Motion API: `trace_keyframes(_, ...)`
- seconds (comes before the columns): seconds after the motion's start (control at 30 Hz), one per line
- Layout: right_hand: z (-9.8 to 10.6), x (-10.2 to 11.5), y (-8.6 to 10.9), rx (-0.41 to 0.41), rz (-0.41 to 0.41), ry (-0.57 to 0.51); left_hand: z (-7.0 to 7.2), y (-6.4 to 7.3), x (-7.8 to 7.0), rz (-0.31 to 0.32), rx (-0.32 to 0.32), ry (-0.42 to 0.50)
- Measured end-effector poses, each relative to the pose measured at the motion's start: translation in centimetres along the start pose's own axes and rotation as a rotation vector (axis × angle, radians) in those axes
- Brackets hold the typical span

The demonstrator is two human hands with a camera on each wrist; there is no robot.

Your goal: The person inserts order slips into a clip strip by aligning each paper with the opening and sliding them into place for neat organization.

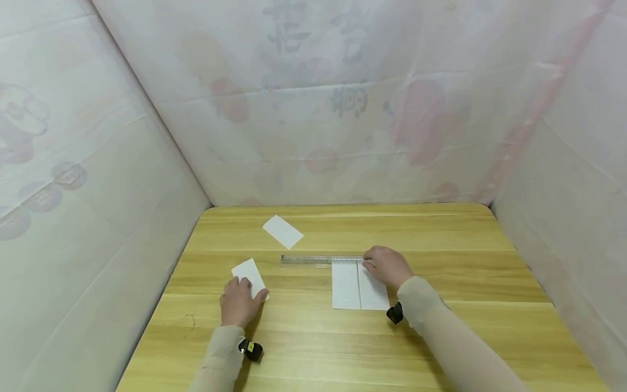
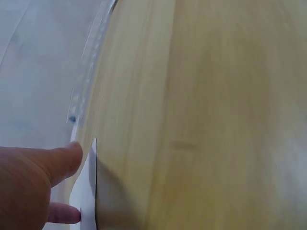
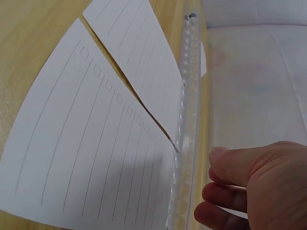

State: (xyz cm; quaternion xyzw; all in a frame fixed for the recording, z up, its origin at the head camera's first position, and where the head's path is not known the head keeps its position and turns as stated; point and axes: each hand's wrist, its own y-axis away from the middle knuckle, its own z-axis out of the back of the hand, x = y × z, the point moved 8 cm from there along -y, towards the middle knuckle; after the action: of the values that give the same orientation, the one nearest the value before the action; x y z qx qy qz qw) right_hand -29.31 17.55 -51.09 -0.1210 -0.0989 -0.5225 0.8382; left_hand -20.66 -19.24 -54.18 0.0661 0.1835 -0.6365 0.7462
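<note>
Apparently the clear ruler (image 1: 313, 259) sets the line

Nearest are the sleeves (image 1: 219, 348), with a black wrist camera (image 1: 252, 350) at the left cuff, over the wood-grained table (image 1: 303, 354).

Next lies the left hand (image 1: 238, 305), its fingers spread over a white sheet (image 1: 252, 272) and its thumb out at the sheet's right side; the left wrist view shows the thumb and one finger well apart. An edge of that sheet stands off the table and casts a shadow, so the touch seems meant to steer the sheet rather than flatten it.

To the right, the left lined sheet (image 1: 345, 286) and the right lined sheet (image 1: 374, 291) lie side by side, a narrow slit of wood between them. The ruler runs along their far edges and sticks out well to the left, probably serving as a common line for them.

The right hand (image 1: 390, 267) is at the ruler's right end, fingers bent; whether they actually clamp it, I cannot tell. It likely steadies that end, but it covers both the end and a corner of the right lined sheet, hiding how they meet.

Beyond the ruler, to the left, a loose white sheet (image 1: 283, 232) lies askew, touched by neither hand. Behind the table, a printed fabric wall (image 1: 318, 179) closes off the far side.
</note>
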Motion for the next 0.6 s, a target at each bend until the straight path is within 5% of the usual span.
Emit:
trace_keyframes(0.13, 0.4, 0.1, 0.3, -0.041, -0.020, -0.023, 0.7, 0.6, 1.3, 0.079, -0.040, 0.028)
trace_keyframes(0.33, 0.1, 0.1, 0.9, -0.061, -0.093, -0.036, 0.6, 1.4, 2.0, 0.219, -0.005, -0.046)
trace_keyframes(0.6, -0.6, 0.5, 1.3, -0.101, -0.102, 0.054, 0.1, 1.2, 1.4, 0.199, -0.017, -0.069)
